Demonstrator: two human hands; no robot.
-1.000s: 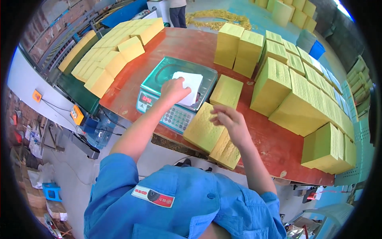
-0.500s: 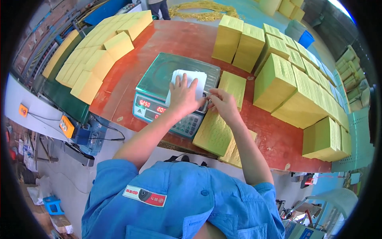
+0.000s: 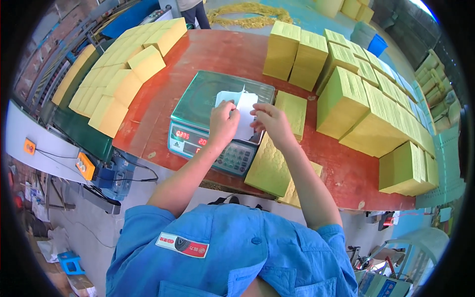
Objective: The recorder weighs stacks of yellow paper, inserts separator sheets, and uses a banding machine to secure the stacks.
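Note:
A stack of white paper sheets (image 3: 246,116) lies on the green-topped digital scale (image 3: 232,80), with one sheet's edge raised at its middle. My left hand (image 3: 223,122) is closed in a pinch at the left side of the paper, apparently on the raised sheet; its fingertips partly hide the contact. On the other side, my right hand (image 3: 273,124) has its fingers bent but apart, beside the paper's right edge, with nothing visible in them. Red digits glow on the scale's front panel, above the keypad (image 3: 232,159).
Yellow paper stacks (image 3: 341,101) fill the table's right side, and more yellow bundles (image 3: 118,81) stand at the left. Embossed yellow stacks (image 3: 268,166) lie right beside the scale. The red table (image 3: 225,44) carries all this. A person (image 3: 194,12) stands beyond its far edge.
My left hand has gone from lying flat on the paper to a pinch at its left side. A sheet edge has risen. My right hand's pinched fingers have parted. The scale's digits changed.

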